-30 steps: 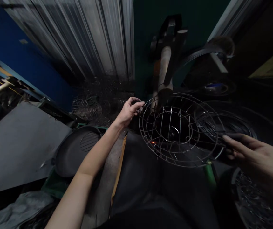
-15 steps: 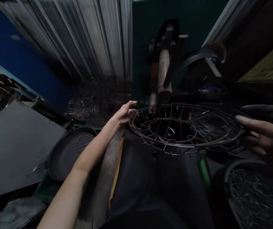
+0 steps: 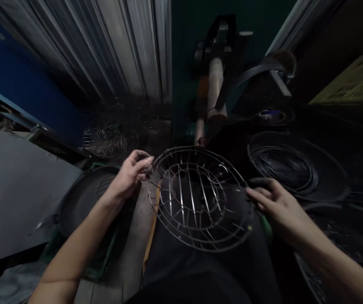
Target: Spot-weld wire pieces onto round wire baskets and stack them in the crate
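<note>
A round wire rack [image 3: 191, 198], with ringed edges and parallel bars across its middle, is held above my dark-clad lap, tilted so that its face shows. My left hand [image 3: 132, 174] pinches its upper left rim between thumb and fingers. At the right rim, my right hand [image 3: 274, 200] grips it, the thumb on the near side. A dark covering on the fingertips hides the exact contact there. Beyond the rack's far edge stands a machine with thick metal cylinders [image 3: 215, 84].
To the right, a dark basin [image 3: 333, 185] holds coiled wire [image 3: 284, 169], with a tub of metal bits [image 3: 308, 270] nearer. A large round dark pan [image 3: 76, 202] rests on a green crate [image 3: 100, 264] at left. Wire rings [image 3: 105, 141] are heaped by the corrugated wall [image 3: 121, 46].
The wire rack has come nearer and left, tipping from almost edge-on to face-on. Both hands moved left with it, and the coiled wire at right is now uncovered.
</note>
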Action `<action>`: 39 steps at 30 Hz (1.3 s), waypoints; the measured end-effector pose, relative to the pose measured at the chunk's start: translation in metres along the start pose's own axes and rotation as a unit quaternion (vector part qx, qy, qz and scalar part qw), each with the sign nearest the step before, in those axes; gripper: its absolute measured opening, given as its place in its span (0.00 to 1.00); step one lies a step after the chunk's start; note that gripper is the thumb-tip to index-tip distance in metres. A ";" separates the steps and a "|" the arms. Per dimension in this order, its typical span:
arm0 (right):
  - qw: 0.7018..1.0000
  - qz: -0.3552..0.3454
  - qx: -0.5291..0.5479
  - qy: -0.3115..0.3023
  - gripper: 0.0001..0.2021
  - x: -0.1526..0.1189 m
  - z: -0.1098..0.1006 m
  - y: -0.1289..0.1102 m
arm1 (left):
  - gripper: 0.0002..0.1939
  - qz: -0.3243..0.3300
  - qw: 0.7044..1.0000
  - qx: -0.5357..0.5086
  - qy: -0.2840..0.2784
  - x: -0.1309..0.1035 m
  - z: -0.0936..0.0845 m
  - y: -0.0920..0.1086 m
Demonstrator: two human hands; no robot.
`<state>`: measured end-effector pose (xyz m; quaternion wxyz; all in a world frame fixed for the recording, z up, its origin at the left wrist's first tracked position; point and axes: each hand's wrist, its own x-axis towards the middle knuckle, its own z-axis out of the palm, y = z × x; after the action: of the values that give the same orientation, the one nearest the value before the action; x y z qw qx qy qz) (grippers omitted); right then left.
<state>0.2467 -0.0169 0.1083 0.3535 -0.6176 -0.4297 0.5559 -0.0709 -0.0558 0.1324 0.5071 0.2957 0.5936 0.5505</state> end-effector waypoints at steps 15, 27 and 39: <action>0.959 -0.081 0.263 -0.065 0.29 0.103 0.104 0.001 | 0.18 0.293 0.910 0.295 -0.008 0.046 0.037 0.136; 0.947 -0.105 0.305 -0.003 0.26 0.142 0.096 -0.010 | 0.13 0.302 0.888 0.341 -0.060 0.079 0.096 0.167; 0.939 -0.188 0.285 -0.028 0.23 0.155 0.071 -0.002 | 0.14 0.219 0.972 0.060 0.062 0.068 0.024 0.091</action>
<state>0.1780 0.1246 0.0416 0.6005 -0.3829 -0.3716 0.5956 -0.0885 0.0349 0.2031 0.3172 0.4137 0.5766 0.6291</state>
